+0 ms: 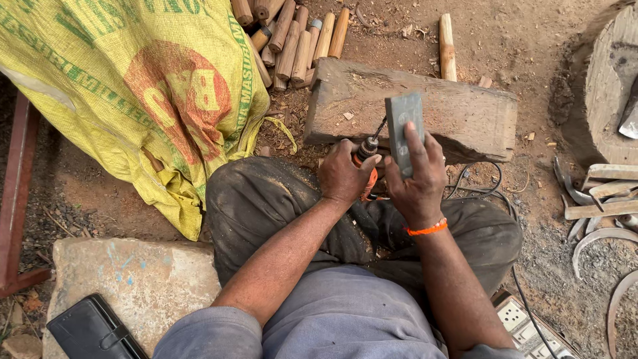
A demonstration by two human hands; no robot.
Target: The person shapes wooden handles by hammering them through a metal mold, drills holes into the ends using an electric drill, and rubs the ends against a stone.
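Observation:
I sit cross-legged on the dirt in front of a thick wooden block (458,113). My left hand (342,176) grips an orange and black power drill (367,154), its thin bit pointing up and to the right. My right hand (419,173) holds a grey rectangular block (403,129) upright against the drill bit, fingers wrapped around its lower half. An orange band circles my right wrist. The drill's body is mostly hidden under my left hand.
A yellow woven sack (139,86) lies at the left. Several wooden handles (292,40) are piled behind the block. Curved metal blades (598,213) lie at the right beside a round stump (608,80). A stone slab (133,286) carries a black wallet (93,329). A power strip (525,326) sits near my right knee.

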